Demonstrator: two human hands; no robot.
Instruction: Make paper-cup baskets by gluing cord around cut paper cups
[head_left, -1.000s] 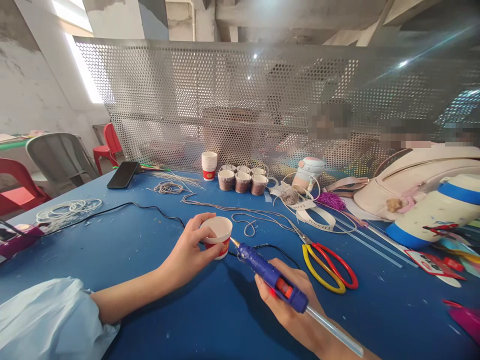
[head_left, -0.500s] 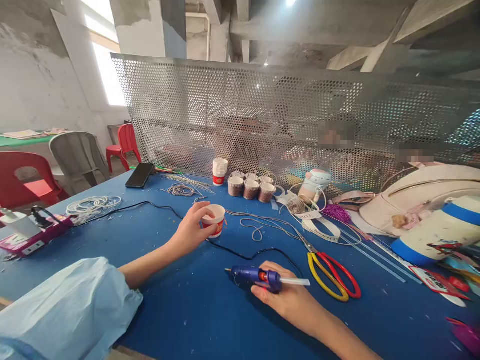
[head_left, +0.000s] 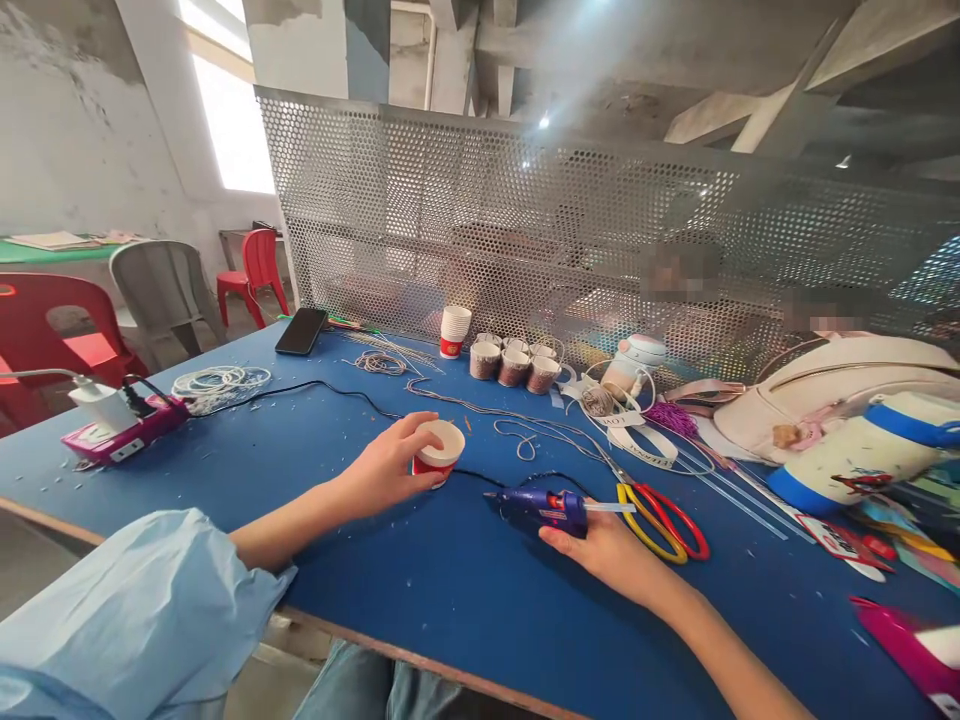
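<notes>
My left hand (head_left: 390,465) is wrapped round a small red and white paper cup (head_left: 439,449), tilted with its mouth towards the right, just above the blue table (head_left: 450,590). My right hand (head_left: 607,548) grips a blue glue gun (head_left: 544,506) that lies low on the table, nozzle pointing left, a clear glue stick jutting from its back. Its black cord runs behind the cup. Yellow and red scissors (head_left: 664,520) lie just right of the gun.
A stack of cups (head_left: 455,331) and three wrapped cups (head_left: 514,364) stand by the perforated metal screen (head_left: 600,230). A phone (head_left: 301,330), coiled cord (head_left: 221,381), a pink power strip (head_left: 124,435), string, ribbon, a white bag (head_left: 847,385) and a blue-white bottle (head_left: 855,455) crowd the table. People sit behind the screen.
The glue gun has come away from the cup and down onto the table, turned nozzle-left in my right hand. My left hand still holds the cup. The view has shifted back.
</notes>
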